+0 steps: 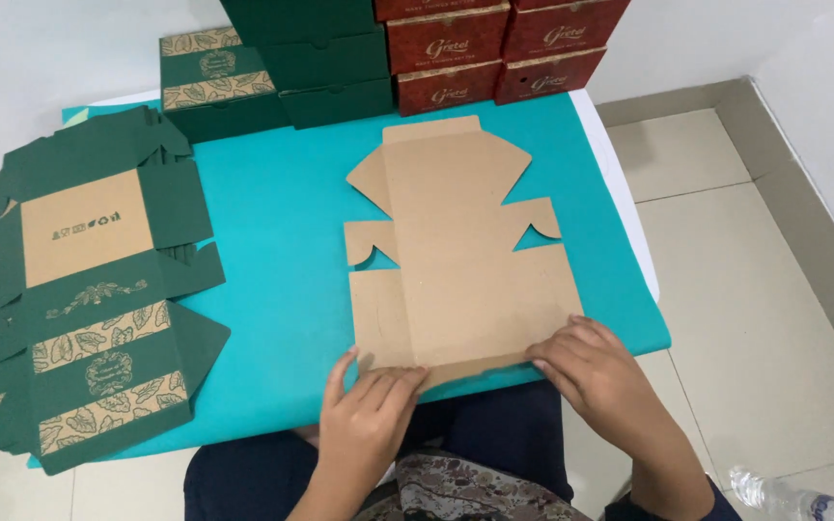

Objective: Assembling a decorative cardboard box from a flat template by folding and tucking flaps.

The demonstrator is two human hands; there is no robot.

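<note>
I have a flat box blank lying plain brown side up in the middle of the frame, on the teal tabletop, its near edge level with the tabletop's front edge. It is still fully unfolded: side flaps spread, the tuck flap pointing toward the top of the frame.

My left hand presses on the blank's near left corner, fingers flat on the card and thumb raised beside it. My right hand lies on the near right corner, fingers spread toward the middle. Neither hand is closed around anything; both are open and bearing down on the near flap, which looks slightly lifted along its crease. I judge this to be the first fold of the blank, with the near panel being bent up. The next move, as I read it, calls for even pressure from both hands so the crease runs straight, and for the rest of the blank staying flat.

At the left of the frame lies a stack of green blanks, printed side up with leaf bands. Along the top of the frame stand finished boxes: green boxes at upper left, red boxes to their right. A clear bottle lies on the tiled floor at lower right.
</note>
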